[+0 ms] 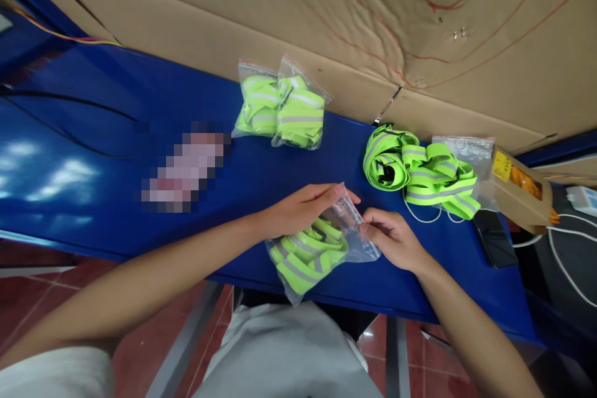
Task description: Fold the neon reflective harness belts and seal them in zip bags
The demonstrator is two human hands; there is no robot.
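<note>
A clear plastic bag (313, 254) stuffed with neon-yellow reflective bands lies on the near part of the blue table (116, 149). My left hand (303, 206) rests on the bag's top, fingers pinching its open upper edge. My right hand (392, 236) pinches the same open edge from the right side. Both hands are closed on the bag's mouth. Two filled, sealed bags of bands (280, 109) lie side by side at the table's far edge. A loose pile of reflective bands (420, 171) sits to the right of my hands.
Brown cardboard (373, 25) leans behind the table. Empty clear bags (466, 152), a small cardboard box (520, 189), a black phone (493, 237) and white cables (566, 261) crowd the right end. A pixelated patch (184, 168) covers something left of centre. Red floor tiles show below.
</note>
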